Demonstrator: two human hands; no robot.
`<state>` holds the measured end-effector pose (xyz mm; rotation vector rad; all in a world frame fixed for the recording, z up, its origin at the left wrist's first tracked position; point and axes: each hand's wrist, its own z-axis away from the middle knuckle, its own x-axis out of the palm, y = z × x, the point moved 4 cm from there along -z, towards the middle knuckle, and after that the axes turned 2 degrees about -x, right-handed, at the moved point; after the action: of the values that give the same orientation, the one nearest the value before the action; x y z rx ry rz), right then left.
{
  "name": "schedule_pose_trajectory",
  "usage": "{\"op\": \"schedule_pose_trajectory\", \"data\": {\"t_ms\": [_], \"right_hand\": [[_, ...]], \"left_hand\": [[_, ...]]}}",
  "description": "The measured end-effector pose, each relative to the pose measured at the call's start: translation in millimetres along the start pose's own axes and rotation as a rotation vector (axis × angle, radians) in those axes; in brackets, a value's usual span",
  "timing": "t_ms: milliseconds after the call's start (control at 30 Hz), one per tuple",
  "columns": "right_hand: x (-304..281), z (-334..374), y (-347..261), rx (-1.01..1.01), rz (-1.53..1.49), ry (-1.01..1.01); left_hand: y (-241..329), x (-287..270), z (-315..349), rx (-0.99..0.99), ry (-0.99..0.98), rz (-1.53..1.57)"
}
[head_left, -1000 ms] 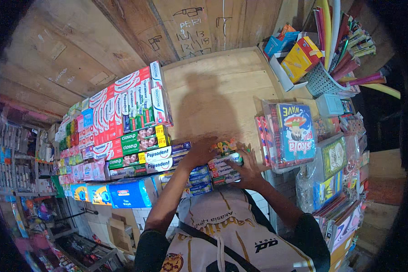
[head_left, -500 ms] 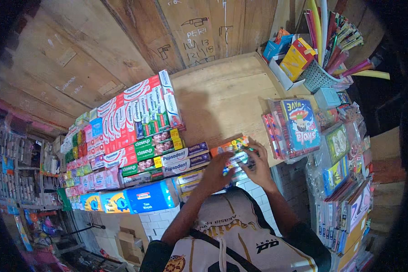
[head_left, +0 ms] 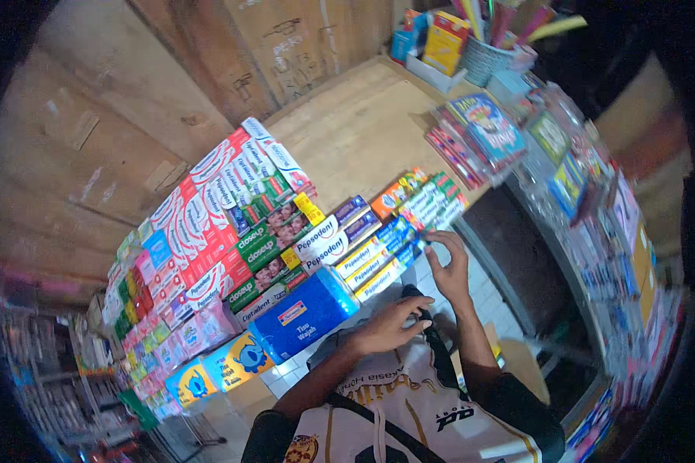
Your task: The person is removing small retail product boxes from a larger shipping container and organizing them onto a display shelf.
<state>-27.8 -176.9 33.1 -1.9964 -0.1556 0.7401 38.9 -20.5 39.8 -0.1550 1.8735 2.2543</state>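
My right hand [head_left: 449, 266] is at the front edge of the counter, its thumb and fingers apart. Its fingertips are at the end of the small blue toothpaste boxes [head_left: 398, 235]; I cannot tell whether they touch. Behind these lie small green-and-white toothpaste boxes [head_left: 434, 202] and an orange box [head_left: 394, 197]. Left of my right hand, my left hand [head_left: 394, 324] hovers in front of my shirt with fingers loosely stretched and nothing in it. Nearest to it are yellow-and-white toothpaste boxes [head_left: 371, 270] and a blue pack of tissues [head_left: 305, 316].
Stacked red-and-white toothpaste boxes [head_left: 193, 224] fill the counter's left side. Bare wood of the counter [head_left: 347, 116] shows behind the rows. On the right are wrapped books [head_left: 483, 131], a basket of colourful sticks [head_left: 486, 63] and a packed rack [head_left: 594, 224]. A plank wall [head_left: 147, 85] rises behind.
Both hands have come away from the small boxes at the counter's front: the left drew back toward my body, the right stays near the edge. The view has turned and shifted.
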Motion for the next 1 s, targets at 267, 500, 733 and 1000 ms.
{"op": "schedule_pose_trajectory", "data": {"t_ms": [267, 500, 733, 1000], "right_hand": [[-3, 170, 4, 0.495, -0.131, 0.152], [-24, 308, 8, 0.696, -0.074, 0.336], [-38, 401, 3, 0.811, -0.055, 0.554], [-71, 476, -21, 0.864, -0.043, 0.723]], "left_hand": [[-47, 58, 46, -0.114, -0.279, 0.177], [-86, 121, 57, -0.184, -0.467, 0.074], [-119, 197, 66, -0.249, -0.675, 0.062], [-115, 284, 67, -0.157, -0.798, 0.012]]}}
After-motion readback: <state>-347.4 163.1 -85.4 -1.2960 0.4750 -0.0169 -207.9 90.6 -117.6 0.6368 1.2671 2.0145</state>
